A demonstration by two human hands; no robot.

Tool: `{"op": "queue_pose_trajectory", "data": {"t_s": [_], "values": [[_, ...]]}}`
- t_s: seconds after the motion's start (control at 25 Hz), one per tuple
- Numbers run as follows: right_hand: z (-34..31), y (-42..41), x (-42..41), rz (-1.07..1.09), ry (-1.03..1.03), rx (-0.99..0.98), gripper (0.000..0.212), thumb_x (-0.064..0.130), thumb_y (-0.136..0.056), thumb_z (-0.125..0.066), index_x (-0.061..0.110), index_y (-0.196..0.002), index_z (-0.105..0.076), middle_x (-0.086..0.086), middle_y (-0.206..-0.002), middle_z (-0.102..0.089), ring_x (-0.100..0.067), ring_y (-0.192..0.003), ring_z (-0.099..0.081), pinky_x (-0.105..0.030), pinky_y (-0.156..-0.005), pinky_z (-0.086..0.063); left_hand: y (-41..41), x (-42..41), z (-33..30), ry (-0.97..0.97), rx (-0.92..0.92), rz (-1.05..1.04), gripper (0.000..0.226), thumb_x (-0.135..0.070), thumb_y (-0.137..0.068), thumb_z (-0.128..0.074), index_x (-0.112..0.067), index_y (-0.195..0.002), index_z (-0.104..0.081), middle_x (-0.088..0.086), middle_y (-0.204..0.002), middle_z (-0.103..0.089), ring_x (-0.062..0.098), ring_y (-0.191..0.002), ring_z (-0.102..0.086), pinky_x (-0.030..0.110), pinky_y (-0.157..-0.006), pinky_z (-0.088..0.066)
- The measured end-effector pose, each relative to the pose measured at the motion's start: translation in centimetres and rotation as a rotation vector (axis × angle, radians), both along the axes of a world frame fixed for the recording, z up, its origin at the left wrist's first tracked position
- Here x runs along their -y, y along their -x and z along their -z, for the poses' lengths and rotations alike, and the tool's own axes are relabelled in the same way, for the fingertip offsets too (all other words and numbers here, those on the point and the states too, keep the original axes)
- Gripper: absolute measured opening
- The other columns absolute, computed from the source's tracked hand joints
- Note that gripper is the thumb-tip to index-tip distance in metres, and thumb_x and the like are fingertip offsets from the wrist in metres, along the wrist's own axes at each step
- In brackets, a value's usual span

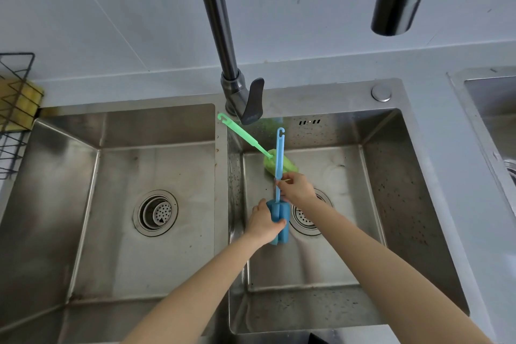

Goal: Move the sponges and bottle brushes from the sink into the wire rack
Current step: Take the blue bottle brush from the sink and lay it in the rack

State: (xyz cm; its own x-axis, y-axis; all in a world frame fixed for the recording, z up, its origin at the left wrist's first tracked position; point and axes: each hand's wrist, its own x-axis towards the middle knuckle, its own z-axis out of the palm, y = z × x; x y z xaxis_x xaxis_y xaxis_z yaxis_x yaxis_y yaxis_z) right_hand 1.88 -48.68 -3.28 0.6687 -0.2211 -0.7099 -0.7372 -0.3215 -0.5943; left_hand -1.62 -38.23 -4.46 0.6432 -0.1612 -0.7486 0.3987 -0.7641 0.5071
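Observation:
A blue bottle brush point(279, 153) stands nearly upright over the right sink basin point(391, 176). My left hand point(264, 222) is wrapped around its blue sponge head, and my right hand point(297, 188) pinches its thin handle just above. Behind it, a green bottle brush point(243, 134) lies in the right basin, its sponge head on the floor and its handle leaning on the divider by the tap. The black wire rack point(16, 86) hangs at the far left edge, with yellow sponges point(19, 103) inside it.
A tall dark faucet point(223, 36) rises between the two basins, its lever pointing down. The left basin point(55, 176) has a round drain strainer. Another drain sits under my right hand. A second sink edge shows at the far right.

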Motion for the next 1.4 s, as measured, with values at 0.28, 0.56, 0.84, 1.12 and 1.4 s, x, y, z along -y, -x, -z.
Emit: {"op": "queue_pose_trajectory", "data": {"t_s": [0.28,0.56,0.84,1.12,1.4], "values": [[-3.0,0.5,0.9,0.03,0.023,0.101,0.006,0.019,-0.091,-0.053,0.014,-0.088,-0.056,-0.007,-0.081,-0.061,-0.017,-0.061,-0.055,-0.034,-0.074,-0.055,0.5,0.2,-3.4,0.1,0.073,-0.026,0.056,-0.025,-0.082,-0.061,-0.01,-0.13,-0.038,0.012,-0.131,-0.05,0.026,-0.116,-0.053,0.037,-0.097,-0.046],[-8.3,1.6,0.9,0.047,-0.017,0.233,0.017,0.013,-0.088,-0.056,0.006,-0.103,-0.062,-0.019,-0.108,-0.069,-0.03,-0.092,-0.067,-0.041,-0.091,-0.055,2.2,-0.9,-8.5,0.286,0.16,-0.089,0.05,-0.025,-0.083,-0.063,-0.01,-0.126,-0.041,0.005,-0.12,-0.053,0.018,-0.103,-0.053,0.032,-0.085,-0.049],[-12.5,2.7,-0.7,0.078,-0.037,0.364,0.013,0.023,-0.09,-0.057,0.01,-0.088,-0.057,-0.011,-0.092,-0.063,-0.019,-0.082,-0.062,-0.038,-0.084,-0.058,3.6,-3.8,-12.4,0.371,0.298,-0.098,0.048,-0.028,-0.081,-0.065,-0.011,-0.12,-0.043,-0.002,-0.105,-0.051,0.016,-0.096,-0.053,0.02,-0.073,-0.047],[-16.1,4.2,-3.5,0.129,-0.071,0.469,0.012,0.023,-0.092,-0.054,0.012,-0.09,-0.055,0.0,-0.077,-0.062,-0.006,-0.064,-0.06,-0.014,-0.054,-0.054,5.0,-8.7,-14.4,0.395,0.401,-0.066,0.038,-0.027,-0.08,-0.067,-0.019,-0.11,-0.045,-0.003,-0.103,-0.052,0.016,-0.094,-0.055,0.019,-0.071,-0.047],[-18.2,4.7,-7.6,0.17,-0.111,0.548,0.013,0.023,-0.094,-0.051,0.012,-0.091,-0.056,0.003,-0.073,-0.061,-0.005,-0.062,-0.061,-0.011,-0.048,-0.053,4.3,-13.6,-15.8,0.356,0.515,-0.056,0.046,-0.024,-0.082,-0.066,-0.014,-0.123,-0.048,-0.003,-0.107,-0.054,0.017,-0.1,-0.054,0.026,-0.083,-0.045]]}}
